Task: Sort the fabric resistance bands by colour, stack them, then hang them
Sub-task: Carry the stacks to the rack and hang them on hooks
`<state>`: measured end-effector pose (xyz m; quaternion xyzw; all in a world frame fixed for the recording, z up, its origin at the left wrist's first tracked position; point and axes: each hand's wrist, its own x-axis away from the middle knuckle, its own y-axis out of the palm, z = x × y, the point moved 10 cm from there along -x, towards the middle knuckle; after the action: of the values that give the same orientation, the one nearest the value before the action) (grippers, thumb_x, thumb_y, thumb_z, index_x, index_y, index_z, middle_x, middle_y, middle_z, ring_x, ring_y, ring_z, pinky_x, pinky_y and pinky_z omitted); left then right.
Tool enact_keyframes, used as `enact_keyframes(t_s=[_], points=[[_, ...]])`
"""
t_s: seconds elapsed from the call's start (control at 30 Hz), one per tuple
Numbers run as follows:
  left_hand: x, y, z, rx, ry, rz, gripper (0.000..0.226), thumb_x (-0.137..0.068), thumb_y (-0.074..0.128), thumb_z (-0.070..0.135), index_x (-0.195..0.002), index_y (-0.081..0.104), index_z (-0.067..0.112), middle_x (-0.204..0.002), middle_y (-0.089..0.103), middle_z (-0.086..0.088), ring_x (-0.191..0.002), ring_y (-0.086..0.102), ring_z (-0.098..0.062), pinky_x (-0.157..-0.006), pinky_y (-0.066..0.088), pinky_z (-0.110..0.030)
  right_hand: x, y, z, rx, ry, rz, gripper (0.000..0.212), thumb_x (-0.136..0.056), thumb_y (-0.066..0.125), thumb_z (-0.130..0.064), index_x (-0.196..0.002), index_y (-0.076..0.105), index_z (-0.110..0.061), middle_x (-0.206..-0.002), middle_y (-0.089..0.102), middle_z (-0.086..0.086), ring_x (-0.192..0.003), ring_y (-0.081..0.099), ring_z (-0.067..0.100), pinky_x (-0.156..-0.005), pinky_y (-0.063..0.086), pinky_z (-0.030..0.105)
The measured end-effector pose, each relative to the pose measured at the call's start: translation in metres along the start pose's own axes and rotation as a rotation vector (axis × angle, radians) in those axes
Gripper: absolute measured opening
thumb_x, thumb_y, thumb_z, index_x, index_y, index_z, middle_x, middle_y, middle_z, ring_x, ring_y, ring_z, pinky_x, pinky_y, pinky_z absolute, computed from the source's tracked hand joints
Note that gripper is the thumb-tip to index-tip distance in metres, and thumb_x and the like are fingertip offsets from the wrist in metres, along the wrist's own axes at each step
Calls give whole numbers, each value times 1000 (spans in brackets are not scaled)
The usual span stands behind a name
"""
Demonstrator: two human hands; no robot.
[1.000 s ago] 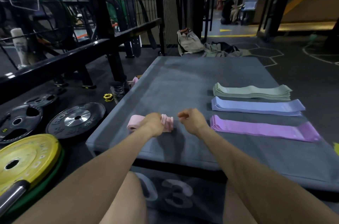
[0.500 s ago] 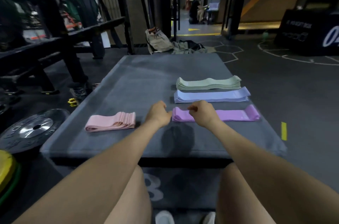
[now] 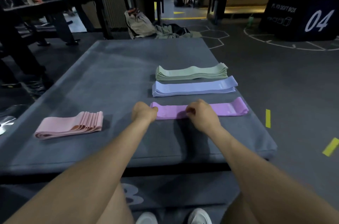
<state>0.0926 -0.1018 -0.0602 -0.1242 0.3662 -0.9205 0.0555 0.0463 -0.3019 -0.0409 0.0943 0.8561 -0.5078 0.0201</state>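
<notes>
Four sorted stacks of fabric bands lie on the grey padded box [image 3: 113, 69], and I have both hands at the purple one.

Taking the purple stack [image 3: 200, 109] as my landmark: well to its left lies the pink stack [image 3: 70, 125], soft flat loops fanned so their ribbed edges show. At the purple stack's left end my left hand [image 3: 144, 113] is curled, knuckles touching the fabric; I cannot tell if it pinches anything. My right hand [image 3: 201, 113] rests over the stack's middle, fingers curled onto the top layer, apparently pinching it. Just behind the purple lie the smooth blue stack [image 3: 194, 87], then the wavy-topped green stack [image 3: 191, 73]. A second ago my left hand was on the pink stack; half a second ago both hands were arriving at the purple one, where they now make contact.
</notes>
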Motion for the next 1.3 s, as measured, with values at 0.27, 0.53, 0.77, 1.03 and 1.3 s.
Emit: enact_keyframes(t_s=[0.27, 0.53, 0.77, 1.03, 1.3], points=[[-15, 2, -14, -22, -44, -44, 32, -75, 72, 15, -63, 44, 5, -62, 44, -7, -70, 49, -25, -60, 37, -28, -12, -1, 7, -32, 54, -74, 16, -87, 56, -14, -94, 70, -15, -103, 68, 8, -98, 61, 28, -82, 50, 33], [-24, 10, -9, -45, 0, -78, 32, -79, 62, 11, -59, 36, 10, -59, 39, -6, -50, 35, -20, -44, 24, -25, -15, 0, 13, -77, 107, -117, 17, -87, 57, -13, -94, 71, -19, -101, 69, 6, -96, 61, 24, -80, 49, 30], [-29, 2, -14, 377, -73, -83, 20, -82, 59, -1, -66, 49, 7, -91, 55, -14, -81, 55, -25, -73, 53, -36, -10, -8, 9, -66, 58, -122, 23, -89, 54, -11, -101, 72, -18, -106, 69, 6, -100, 62, 23, -84, 48, 28], [-27, -25, 12, 447, 16, 55, 24, -76, 63, 1, -59, 48, 8, -72, 53, -13, -70, 51, -23, -74, 47, -35, -9, -31, 17, -55, 78, -61, 25, -89, 52, -9, -104, 71, -15, -110, 69, 7, -104, 62, 25, -88, 48, 29], [15, 39, 108, 322, 199, -97, 29, -69, 68, 5, -50, 47, 14, -52, 42, -7, -62, 42, -21, -63, 40, -27, -8, -60, 46, -198, 161, 58, 24, -89, 51, -6, -103, 70, -12, -106, 69, 8, -99, 63, 24, -82, 49, 28]])
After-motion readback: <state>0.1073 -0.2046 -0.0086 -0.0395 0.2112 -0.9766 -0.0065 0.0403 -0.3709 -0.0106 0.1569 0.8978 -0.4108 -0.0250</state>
